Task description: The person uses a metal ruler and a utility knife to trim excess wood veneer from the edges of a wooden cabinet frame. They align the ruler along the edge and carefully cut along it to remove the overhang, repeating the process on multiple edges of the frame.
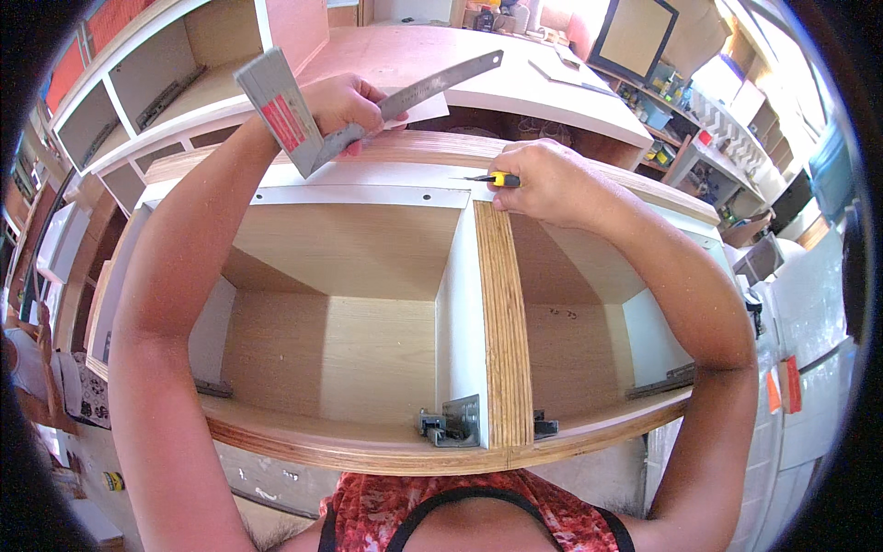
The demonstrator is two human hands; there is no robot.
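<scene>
In my left hand (342, 103), the fingers close round a metal try square (440, 81). Its thick grey stock with a red label stands up at the left, while the marked blade slants up to the right. My right hand (544, 179) pinches a small yellow-and-black tool (503, 179) with a thin dark tip, which points left over the white top rail (368, 190) of a wooden cabinet frame. Whether the tip touches the rail I cannot tell. Below that hand runs the plywood-edged divider (504, 322) between two open compartments. The square is held above the rail's left part.
Metal drawer runners (455, 423) sit at the near end of the divider. Behind the frame stands a pale worktop (395, 51), with an open white cabinet (152, 78) at the far left. Cluttered shelves (658, 110) line the far right. Someone's arm (32, 368) shows at the left edge.
</scene>
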